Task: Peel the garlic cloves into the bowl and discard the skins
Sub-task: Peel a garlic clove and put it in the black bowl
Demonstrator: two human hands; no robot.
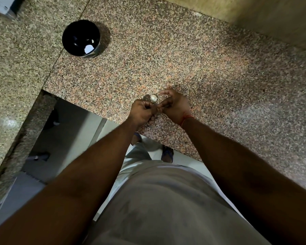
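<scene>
One head-worn wide-angle view looks steeply down past the person's torso onto the granite counter (193, 55), close

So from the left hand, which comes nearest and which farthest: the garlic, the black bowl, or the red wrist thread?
From the left hand, in the head view:
1. The garlic, just beyond its knuckles.
2. The red wrist thread, to the right, on the other wrist.
3. The black bowl, far up the counter to the left.

Speckled pink-grey granite countertop (193, 55) carries everything — polished, w/ a dark seam line running diagonally on the left. Round black glossy bowl (81, 38) sits directly on it, far-left, right beside that seam. Small white garlic piece (153, 98) appears to rest near the counter's front edge — contact unclear.
</scene>
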